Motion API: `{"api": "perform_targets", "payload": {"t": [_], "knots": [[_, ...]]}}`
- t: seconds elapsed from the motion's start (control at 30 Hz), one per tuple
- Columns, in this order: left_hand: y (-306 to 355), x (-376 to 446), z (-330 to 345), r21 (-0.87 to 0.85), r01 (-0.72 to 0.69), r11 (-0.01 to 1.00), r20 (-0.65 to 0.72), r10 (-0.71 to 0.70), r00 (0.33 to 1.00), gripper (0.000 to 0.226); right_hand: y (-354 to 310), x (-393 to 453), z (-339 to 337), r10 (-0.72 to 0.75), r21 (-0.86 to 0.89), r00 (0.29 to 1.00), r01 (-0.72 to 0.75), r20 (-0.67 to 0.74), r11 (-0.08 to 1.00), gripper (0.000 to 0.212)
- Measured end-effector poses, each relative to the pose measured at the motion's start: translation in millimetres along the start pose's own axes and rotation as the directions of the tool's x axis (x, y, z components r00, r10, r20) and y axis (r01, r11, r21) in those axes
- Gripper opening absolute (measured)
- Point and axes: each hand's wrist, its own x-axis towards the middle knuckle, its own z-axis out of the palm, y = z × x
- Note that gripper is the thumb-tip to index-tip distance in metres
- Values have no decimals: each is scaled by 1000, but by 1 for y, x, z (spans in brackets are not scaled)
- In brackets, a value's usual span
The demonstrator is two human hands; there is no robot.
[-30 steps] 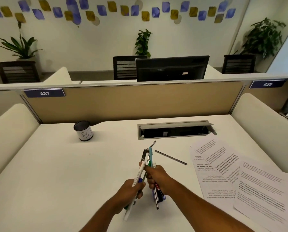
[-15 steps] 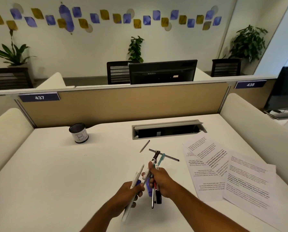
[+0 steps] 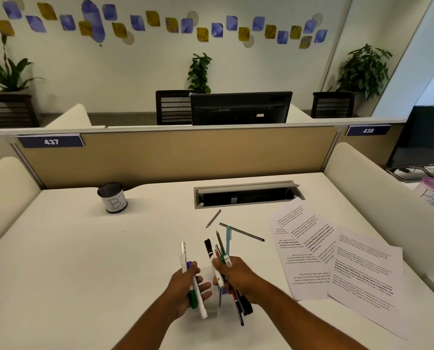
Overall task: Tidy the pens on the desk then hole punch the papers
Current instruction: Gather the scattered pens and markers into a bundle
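Hands (image 3: 183, 284) (image 3: 232, 272) grip slim plastic pens (image 3: 221, 256); flat printed papers (image 3: 337, 261) rightward.

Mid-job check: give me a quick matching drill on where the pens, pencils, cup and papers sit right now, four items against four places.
Things:
1. white marker
2. pen bundle
3. black cup
4. printed papers

Places:
A. far left of the desk, standing alone
B. gripped in the right hand
C. spread flat on the desk's right side
D. held in the left hand

Pairs: 1-D, 2-B, 3-A, 4-C.

Two pencils lie loose on the desk beyond the hands.
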Motion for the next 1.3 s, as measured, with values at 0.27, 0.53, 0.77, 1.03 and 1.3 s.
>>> {"api": "perform_targets", "payload": {"t": [0.27, 0.53, 0.77, 1.03, 1.3], "knots": [[7, 3, 18, -63, 99, 993, 134, -90, 987, 49, 2, 4, 14, -35, -155, 997, 25, -65, 988, 45], [1, 2, 14, 80, -17, 997, 138, 6, 990, 31, 10, 4, 15, -34, -262, 999, 24, -33, 965, 32], [3, -8, 15, 64, -84, 994, 162, 73, 984, 24, -3, 20, 6, -27, -153, 981, -3, -194, 988, 39], [7, -19, 25, 162, -118, 980, 271, 70, 960, 33, -6, 31, 14, -27, -142, 981, 0, -191, 990, 35], [2, -18, 27, 349, -224, 910, 322, 108, 941, 28, -2, 25, 15, 100, -39, 984, -107, -149, 993, 40]]}}
